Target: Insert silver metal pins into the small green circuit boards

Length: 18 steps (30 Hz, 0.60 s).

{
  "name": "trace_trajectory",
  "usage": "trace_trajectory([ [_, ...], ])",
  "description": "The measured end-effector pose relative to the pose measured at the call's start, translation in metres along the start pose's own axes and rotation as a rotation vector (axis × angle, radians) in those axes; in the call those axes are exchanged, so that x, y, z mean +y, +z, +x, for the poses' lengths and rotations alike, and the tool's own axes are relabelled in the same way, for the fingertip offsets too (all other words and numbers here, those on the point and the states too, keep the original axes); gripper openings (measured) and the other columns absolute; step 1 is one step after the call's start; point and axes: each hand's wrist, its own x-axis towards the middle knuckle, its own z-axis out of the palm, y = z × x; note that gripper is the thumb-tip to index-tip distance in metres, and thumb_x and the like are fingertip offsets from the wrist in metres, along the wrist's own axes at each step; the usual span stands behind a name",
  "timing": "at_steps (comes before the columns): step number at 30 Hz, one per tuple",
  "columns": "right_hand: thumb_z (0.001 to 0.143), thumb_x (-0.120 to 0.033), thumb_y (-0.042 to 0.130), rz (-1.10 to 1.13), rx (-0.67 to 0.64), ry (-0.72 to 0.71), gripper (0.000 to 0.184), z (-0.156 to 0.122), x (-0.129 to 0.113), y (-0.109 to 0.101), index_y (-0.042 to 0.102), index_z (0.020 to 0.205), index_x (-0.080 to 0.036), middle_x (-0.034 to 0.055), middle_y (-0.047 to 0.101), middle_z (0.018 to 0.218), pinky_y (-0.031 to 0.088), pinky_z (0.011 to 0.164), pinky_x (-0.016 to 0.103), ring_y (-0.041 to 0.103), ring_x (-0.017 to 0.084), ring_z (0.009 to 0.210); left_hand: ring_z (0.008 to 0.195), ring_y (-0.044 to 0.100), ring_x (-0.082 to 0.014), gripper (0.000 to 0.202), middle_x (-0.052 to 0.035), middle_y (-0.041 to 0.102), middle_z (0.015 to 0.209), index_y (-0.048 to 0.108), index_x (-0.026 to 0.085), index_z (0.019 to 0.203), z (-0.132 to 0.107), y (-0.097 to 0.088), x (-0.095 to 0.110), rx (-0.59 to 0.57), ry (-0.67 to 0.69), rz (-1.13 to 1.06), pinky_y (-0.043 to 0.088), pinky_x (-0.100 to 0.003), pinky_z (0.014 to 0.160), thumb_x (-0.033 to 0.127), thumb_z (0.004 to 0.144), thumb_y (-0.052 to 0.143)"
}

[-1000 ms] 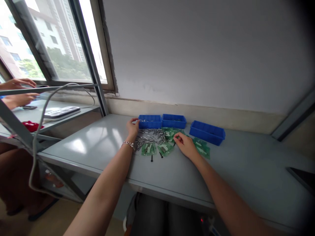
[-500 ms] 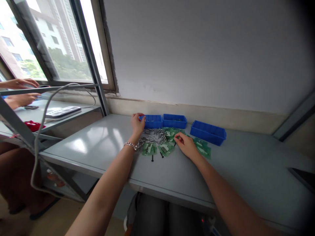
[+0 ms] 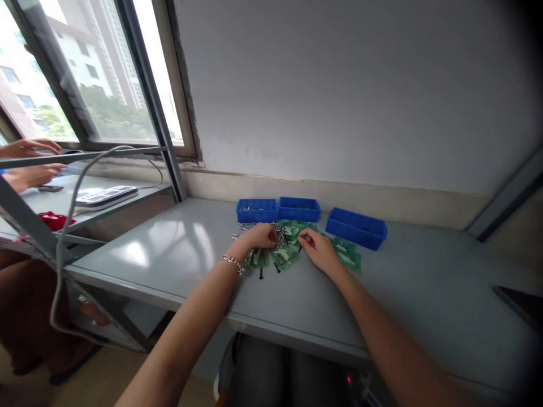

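Observation:
My left hand (image 3: 263,236), a beaded bracelet at its wrist, hovers over or touches a pile of loose silver screws (image 3: 245,228). Its fingers are curled together, and whatever they hold is hidden. To its right my right hand (image 3: 319,249) pinches a black screw (image 3: 300,247) between thumb and fingers. Green plastic packets with small parts lie around the pile: one packet (image 3: 285,258) between my hands, another packet (image 3: 348,255) beyond my right hand. Two more black screws lie on the table in front, one screw (image 3: 261,273) left of the other screw (image 3: 277,267).
Along the wall stand a left blue bin (image 3: 257,212) with some silver parts, a middle blue bin (image 3: 299,211) and a right blue bin (image 3: 356,229). Another person's hands (image 3: 31,164) work at the left bench behind a metal frame. A dark flat object (image 3: 520,305) lies far right.
My left hand has moved from the left blue bin toward me and right, down to the screw pile. My right hand stays nearly in place.

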Motion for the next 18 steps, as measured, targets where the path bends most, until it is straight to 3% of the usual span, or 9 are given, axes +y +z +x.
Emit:
trace_trajectory([
  [4,0.079,-0.028,0.044,-0.003,0.0,0.001,0.013,0.0,-0.001,0.0,0.054,0.077,-0.021,-0.0014,0.055,0.056,0.037,0.054,0.025,0.051,0.015,0.05,0.058,0.055,-0.016,0.009,-0.0017,0.062,0.061,0.063,0.02,0.06,0.002,0.005,0.001,-0.005,-0.004,0.039,0.04,-0.022,0.055,0.013,0.054,0.06],
  [10,0.078,-0.028,0.044,-0.01,-0.002,0.0,0.013,-0.001,-0.002,-0.001,0.055,0.077,-0.021,-0.0014,0.055,0.056,0.037,0.053,0.025,0.051,0.015,0.05,0.063,0.056,-0.0179,0.007,-0.0034,0.061,0.058,0.063,0.019,0.057,0.004,0.008,0.0,0.076,0.021,0.059,0.041,-0.024,0.06,0.014,0.056,0.058],
  [18,0.079,-0.029,0.044,-0.016,0.0,-0.008,0.016,0.0,0.001,0.0,0.056,0.081,-0.021,-0.0014,0.055,0.056,0.037,0.053,0.025,0.05,0.015,0.049,0.06,0.055,-0.0141,0.018,-0.0021,0.064,0.065,0.067,0.017,0.08,0.001,-0.002,0.009,0.2,0.094,-0.011,0.041,-0.023,0.061,0.019,0.07,0.053],
])
